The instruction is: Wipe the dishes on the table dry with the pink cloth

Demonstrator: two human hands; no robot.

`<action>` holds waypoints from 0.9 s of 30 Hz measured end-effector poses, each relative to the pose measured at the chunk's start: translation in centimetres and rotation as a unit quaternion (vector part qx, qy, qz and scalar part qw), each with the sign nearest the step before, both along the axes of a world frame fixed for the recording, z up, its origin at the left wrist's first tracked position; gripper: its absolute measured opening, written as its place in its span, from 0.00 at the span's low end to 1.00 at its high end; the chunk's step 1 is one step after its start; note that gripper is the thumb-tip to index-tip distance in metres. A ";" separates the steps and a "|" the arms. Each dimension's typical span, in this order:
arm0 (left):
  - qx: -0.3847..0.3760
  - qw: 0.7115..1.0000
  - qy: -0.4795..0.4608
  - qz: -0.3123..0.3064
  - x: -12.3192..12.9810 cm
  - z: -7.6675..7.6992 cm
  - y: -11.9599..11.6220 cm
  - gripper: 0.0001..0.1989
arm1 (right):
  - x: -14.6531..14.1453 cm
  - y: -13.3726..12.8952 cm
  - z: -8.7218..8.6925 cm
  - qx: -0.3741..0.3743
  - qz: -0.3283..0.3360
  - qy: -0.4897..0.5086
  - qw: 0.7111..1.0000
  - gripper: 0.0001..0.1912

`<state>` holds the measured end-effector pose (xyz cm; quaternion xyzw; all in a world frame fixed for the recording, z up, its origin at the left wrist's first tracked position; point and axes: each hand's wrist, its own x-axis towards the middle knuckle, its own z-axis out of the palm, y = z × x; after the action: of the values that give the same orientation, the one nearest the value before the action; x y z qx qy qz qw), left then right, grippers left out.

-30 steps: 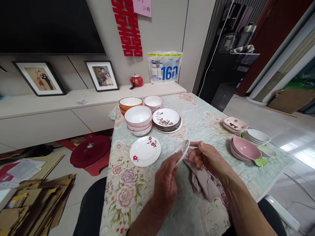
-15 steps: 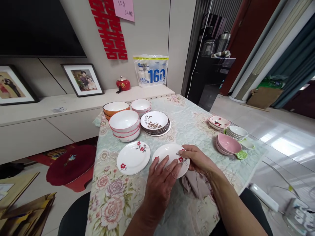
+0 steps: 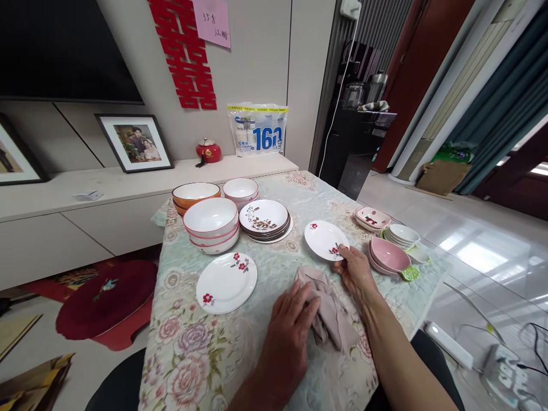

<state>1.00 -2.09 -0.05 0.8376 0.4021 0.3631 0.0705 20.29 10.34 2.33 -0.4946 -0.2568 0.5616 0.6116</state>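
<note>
My right hand (image 3: 354, 268) grips the near right edge of a small white plate (image 3: 323, 237) with red flowers, thumb on top. The plate hangs slightly tilted near the middle right of the table; whether it touches the cloth cover I cannot tell. My left hand (image 3: 291, 322) lies with fingers stretched out, its fingertips on the left edge of a crumpled pinkish-grey rag (image 3: 327, 314). To the left, another white plate (image 3: 226, 283) with the same red flowers lies flat, perhaps on others like it.
Behind stand stacked white bowls (image 3: 210, 217), orange bowls (image 3: 194, 191), smaller bowls (image 3: 240, 187) and a pile of brown-flowered plates (image 3: 264, 216). At right sit pink leaf-shaped dishes (image 3: 389, 255), small white-and-green bowls (image 3: 403, 233) and pink rectangular dishes (image 3: 372, 217). A floral tablecloth (image 3: 188, 365) covers the table.
My right hand has carried the plate forward and to the right, away from my left hand. My left hand has let go of the plate and come down at the rag, now more exposed.
</note>
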 end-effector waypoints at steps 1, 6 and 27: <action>-0.015 1.000 -0.005 -0.006 0.1 -0.2 0.0 0.33 | 0.2 0.1 -0.2 -0.001 -0.019 0.001 1.000 0.16; -0.054 0.998 -0.017 -0.010 0.5 -1.1 0.0 0.34 | 0.2 0.7 -0.6 -0.012 -0.087 0.016 0.996 0.13; -0.062 0.998 0.004 0.008 0.3 -1.5 -0.1 0.33 | -1.3 4.8 -1.2 -0.028 -0.273 0.065 0.959 0.09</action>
<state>1.26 -2.16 -1.60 0.8298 0.4311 0.3343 0.1178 19.02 15.11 1.17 -0.5252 -0.0551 0.4113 0.7429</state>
